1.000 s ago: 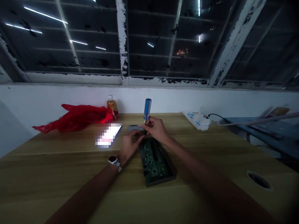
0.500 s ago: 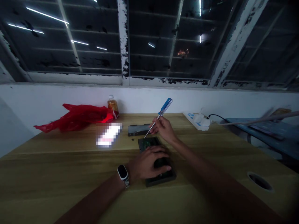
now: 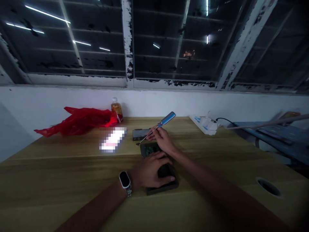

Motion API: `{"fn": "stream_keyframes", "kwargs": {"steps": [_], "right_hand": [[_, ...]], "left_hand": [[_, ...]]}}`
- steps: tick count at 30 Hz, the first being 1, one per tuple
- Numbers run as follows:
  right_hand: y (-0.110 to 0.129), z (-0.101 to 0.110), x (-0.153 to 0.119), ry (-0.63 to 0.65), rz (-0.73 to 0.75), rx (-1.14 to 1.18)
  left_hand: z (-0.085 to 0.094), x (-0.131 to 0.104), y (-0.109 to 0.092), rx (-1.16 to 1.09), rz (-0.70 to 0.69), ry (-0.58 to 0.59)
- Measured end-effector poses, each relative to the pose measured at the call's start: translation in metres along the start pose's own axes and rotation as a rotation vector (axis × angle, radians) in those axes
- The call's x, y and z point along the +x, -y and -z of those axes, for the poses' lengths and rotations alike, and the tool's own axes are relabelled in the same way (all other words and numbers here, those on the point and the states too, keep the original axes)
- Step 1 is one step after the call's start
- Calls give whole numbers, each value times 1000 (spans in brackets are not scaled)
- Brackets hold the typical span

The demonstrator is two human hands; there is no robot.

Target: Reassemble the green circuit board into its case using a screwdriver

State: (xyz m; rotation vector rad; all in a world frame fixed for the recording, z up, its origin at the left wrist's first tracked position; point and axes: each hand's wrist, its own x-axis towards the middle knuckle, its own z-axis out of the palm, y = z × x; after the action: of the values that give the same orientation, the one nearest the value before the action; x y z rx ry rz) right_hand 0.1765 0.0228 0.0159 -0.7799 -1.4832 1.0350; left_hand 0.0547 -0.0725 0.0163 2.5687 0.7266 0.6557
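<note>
A dark casing with a green circuit board in its far part lies on the wooden table. My left hand, with a watch at its wrist, grips the casing from above, thumb and fingers spread across it. Just beyond, my right hand holds a screwdriver with a blue handle by its metal shaft. The shaft slants down to the left, its tip at some tiny dark pieces on the table. Behind my right fingers lies a grey, flat part, partly covered by them.
At the back left are a red plastic bag and a bottle; a bright, pixelated object lies nearer. A white power strip with a black cable sits back right. A round hole is in the table at right.
My right hand has moved left, and the screwdriver leans lower, its tip now off the board and at the tiny pieces. The casing and my left hand have shifted slightly left.
</note>
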Motion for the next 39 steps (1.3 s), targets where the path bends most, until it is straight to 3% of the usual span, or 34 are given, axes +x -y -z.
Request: {"fn": "stream_keyframes", "kwargs": {"steps": [10,14,17,18,22,25,34,39], "right_hand": [[2,-4,-3,17,-13,-14],[3,-1,-2,12,-22,0],[4,3,1,-7,-16,-8],[5,4,2,-22,-18,-1],[11,9,6,-92,-33,75],[15,12,8,-107,-28,94],[17,17,8,-110,-55,67],[23,19,8,-108,-60,69]], "left_hand": [[-2,-1,-1,-42,-20,-66],[7,0,10,-56,-15,-312],[25,-3,35,43,99,-546],[32,-5,46,94,147,-560],[54,-18,86,318,252,-388],[56,-26,102,358,250,-316],[51,-28,106,365,278,-251],[50,-24,103,233,291,-366]]}}
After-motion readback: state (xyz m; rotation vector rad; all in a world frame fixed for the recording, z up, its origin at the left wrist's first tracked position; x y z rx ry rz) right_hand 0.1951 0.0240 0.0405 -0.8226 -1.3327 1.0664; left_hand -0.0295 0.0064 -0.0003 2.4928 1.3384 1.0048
